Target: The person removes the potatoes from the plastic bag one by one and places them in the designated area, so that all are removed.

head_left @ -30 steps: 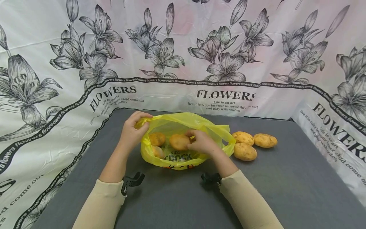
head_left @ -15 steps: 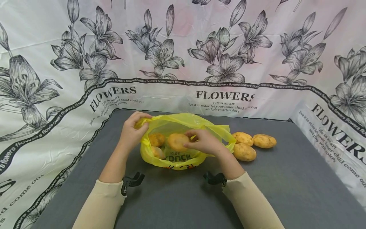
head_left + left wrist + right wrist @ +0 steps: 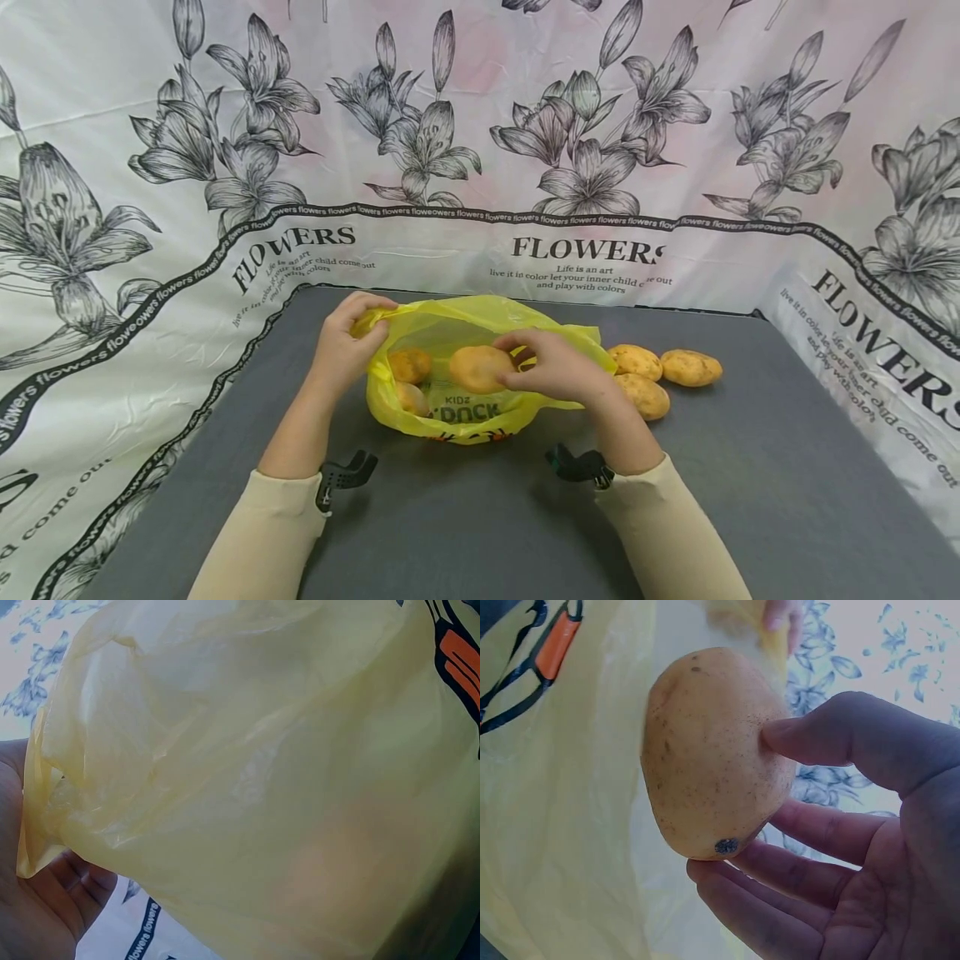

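In the head view, a yellow plastic bag (image 3: 487, 429) lies with its mouth held wide on the grey table. My left hand (image 3: 345, 342) pinches the bag's rim at the upper left, and the left wrist view shows the thin film gathered at the thumb. Over the bag's opening, my right hand (image 3: 555, 364) grips a potato (image 3: 478, 369) between thumb and fingers. A dark spot marks that potato (image 3: 718, 754) in the right wrist view. Two more potatoes, an upper one (image 3: 410, 366) and a lower one (image 3: 412, 399), rest inside the bag's left part.
Right of the bag, three potatoes sit close together on the table (image 3: 750, 483): a rear one (image 3: 636, 362), a front one (image 3: 645, 397) partly behind my right forearm, and a right one (image 3: 692, 367). Floral sheeting (image 3: 420, 250) stands behind the table and along both sides.
My right hand has drawn the potato up inside the bag's mouth and slightly to the right. The left hand stays at the rim, and the other potatoes have not moved.
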Demonstrator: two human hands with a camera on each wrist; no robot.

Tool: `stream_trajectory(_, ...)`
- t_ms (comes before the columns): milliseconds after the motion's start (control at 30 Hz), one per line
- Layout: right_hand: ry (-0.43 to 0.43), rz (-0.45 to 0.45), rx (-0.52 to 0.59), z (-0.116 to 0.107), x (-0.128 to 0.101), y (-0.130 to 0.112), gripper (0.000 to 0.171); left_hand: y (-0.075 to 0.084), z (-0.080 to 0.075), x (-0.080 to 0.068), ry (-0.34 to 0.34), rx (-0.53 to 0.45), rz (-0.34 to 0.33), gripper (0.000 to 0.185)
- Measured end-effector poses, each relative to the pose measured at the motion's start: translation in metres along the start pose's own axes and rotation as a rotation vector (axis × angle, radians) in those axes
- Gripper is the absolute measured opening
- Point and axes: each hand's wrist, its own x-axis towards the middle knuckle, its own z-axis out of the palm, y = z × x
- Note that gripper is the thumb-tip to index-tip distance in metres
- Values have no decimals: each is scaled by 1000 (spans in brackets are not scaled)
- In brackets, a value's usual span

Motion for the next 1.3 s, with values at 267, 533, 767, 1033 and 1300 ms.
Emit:
stream_trajectory(267,6,-7,-2,-6,-7,-1,47,-1,-1,0,-1,13,-4,21)
stream_trajectory(533,-2,-2,7,-18,-16,0,49,-40,1,6,22,21,-3,24)
stream_trajectory(767,23,23,1,-31,-27,0,47,-45,1,8,26,28,37,23)
stream_trajectory(1033,41,42,-10,-45,-40,0,46,-44,0,9,25,31,34,23)
stream_trajectory(1300,61,61,-35,-55,-47,3,45,-44,0,9,20,32,36,23)
